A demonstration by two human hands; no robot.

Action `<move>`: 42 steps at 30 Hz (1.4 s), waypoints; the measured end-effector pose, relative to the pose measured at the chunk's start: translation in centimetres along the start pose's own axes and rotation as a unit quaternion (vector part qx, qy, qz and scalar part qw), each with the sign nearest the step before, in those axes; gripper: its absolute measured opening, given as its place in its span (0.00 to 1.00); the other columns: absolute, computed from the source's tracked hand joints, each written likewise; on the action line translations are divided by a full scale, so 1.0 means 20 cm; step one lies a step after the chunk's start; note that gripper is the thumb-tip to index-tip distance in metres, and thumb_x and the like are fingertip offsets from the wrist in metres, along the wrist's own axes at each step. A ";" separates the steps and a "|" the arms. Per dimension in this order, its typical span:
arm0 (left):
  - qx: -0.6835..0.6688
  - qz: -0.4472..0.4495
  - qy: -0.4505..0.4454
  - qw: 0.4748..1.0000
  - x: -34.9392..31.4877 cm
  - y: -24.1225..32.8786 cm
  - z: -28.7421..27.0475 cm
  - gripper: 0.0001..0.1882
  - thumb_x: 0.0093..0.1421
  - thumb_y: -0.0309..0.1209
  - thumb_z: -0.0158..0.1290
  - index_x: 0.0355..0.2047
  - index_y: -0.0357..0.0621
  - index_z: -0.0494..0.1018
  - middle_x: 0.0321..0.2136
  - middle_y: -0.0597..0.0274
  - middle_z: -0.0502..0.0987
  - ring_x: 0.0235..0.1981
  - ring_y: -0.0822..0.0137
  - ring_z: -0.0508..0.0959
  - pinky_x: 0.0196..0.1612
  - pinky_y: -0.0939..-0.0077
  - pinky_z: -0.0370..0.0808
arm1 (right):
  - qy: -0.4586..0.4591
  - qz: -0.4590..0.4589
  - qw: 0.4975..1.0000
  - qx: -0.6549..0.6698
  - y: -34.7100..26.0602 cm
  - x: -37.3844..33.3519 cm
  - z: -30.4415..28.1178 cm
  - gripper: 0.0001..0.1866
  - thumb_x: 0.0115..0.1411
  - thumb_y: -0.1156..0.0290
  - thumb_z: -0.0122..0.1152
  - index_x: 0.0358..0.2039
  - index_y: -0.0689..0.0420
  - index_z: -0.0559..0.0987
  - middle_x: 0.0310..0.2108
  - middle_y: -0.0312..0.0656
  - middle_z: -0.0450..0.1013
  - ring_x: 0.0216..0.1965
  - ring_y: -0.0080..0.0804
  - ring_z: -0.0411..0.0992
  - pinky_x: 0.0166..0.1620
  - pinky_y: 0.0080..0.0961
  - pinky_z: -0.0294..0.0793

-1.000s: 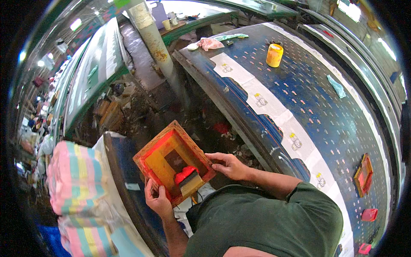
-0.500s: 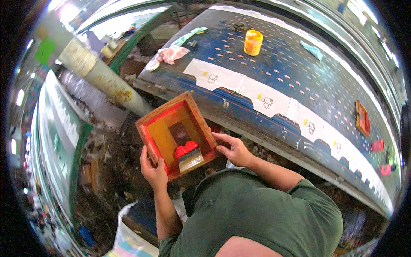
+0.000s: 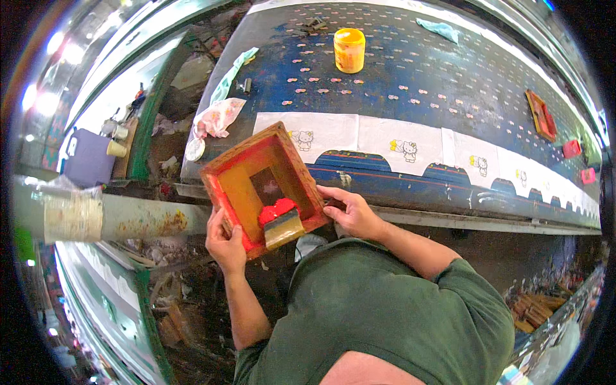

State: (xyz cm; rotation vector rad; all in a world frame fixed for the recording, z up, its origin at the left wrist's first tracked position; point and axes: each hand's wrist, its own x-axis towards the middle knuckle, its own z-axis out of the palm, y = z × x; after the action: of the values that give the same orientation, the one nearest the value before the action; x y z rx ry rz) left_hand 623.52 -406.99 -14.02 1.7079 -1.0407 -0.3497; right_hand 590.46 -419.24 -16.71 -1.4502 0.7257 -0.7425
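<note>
My left hand (image 3: 226,245) and my right hand (image 3: 357,216) grip opposite sides of a wooden screen-printing frame (image 3: 306,174), held tilted in front of my body. Its inner walls are smeared red, and the yellowish mesh has a darker rectangular patch. Inside, at the end nearest me, a squeegee (image 3: 285,232) with a tan, worn edge rests beside a thick blob of red ink (image 3: 278,208). Fingers of both hands wrap around the frame's outside, partly hidden behind it. Beyond it, white fabric pieces (image 3: 374,136) printed with small cartoon figures lie along the long table's near edge.
The dark blue table (image 3: 398,64) carries a yellow tub (image 3: 350,58), a second frame (image 3: 542,115), a pink cup (image 3: 571,149), a teal cloth (image 3: 439,29) and a stained crumpled sheet (image 3: 220,117). A thick pipe (image 3: 138,219) stands at left; wood scraps (image 3: 539,309) lie lower right.
The view has turned, so the table edge runs more level and the pipe lies nearly horizontal. Both hands keep hold of the frame, now overlapping the fabric's left end in view.
</note>
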 end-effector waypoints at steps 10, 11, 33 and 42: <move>-0.113 0.075 -0.119 0.984 0.79 -0.18 0.37 0.22 0.61 0.11 0.59 0.55 0.35 0.85 0.70 0.44 0.78 0.73 0.54 0.77 0.75 0.59 0.73 | 0.216 -0.033 0.965 -0.145 0.06 0.27 0.08 0.31 0.72 0.83 0.66 0.74 0.60 0.75 0.70 0.46 0.74 0.60 0.33 0.78 0.61 0.31 0.82; -0.122 0.095 -0.138 0.978 0.85 -0.18 0.44 0.21 0.61 0.12 0.60 0.53 0.37 0.86 0.70 0.44 0.78 0.73 0.53 0.77 0.75 0.58 0.73 | 0.237 -0.010 0.962 -0.136 0.06 0.27 0.08 0.31 0.72 0.83 0.66 0.74 0.60 0.75 0.70 0.46 0.75 0.60 0.33 0.79 0.61 0.31 0.82; -0.098 0.059 -0.237 0.965 0.94 -0.52 0.75 0.20 0.57 0.13 0.61 0.47 0.45 0.87 0.71 0.44 0.77 0.73 0.52 0.76 0.77 0.59 0.70 | 0.348 0.109 0.898 -0.248 0.15 0.30 0.23 0.32 0.69 0.69 0.72 0.70 0.66 0.77 0.67 0.60 0.78 0.69 0.54 0.76 0.74 0.42 0.72; -0.084 0.067 -0.251 0.962 0.92 -0.48 0.74 0.17 0.59 0.16 0.61 0.45 0.46 0.88 0.70 0.41 0.76 0.75 0.48 0.74 0.77 0.57 0.68 | 0.370 0.111 0.895 -0.223 0.17 0.28 0.22 0.30 0.69 0.69 0.72 0.69 0.67 0.79 0.66 0.60 0.79 0.69 0.53 0.77 0.74 0.41 0.73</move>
State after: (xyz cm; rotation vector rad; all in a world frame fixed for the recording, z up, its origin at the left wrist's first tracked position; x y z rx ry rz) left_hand 628.86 -429.90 -23.83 1.4168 -1.4393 -0.7887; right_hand 597.36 -421.23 -20.08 -1.4344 1.7148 -0.9991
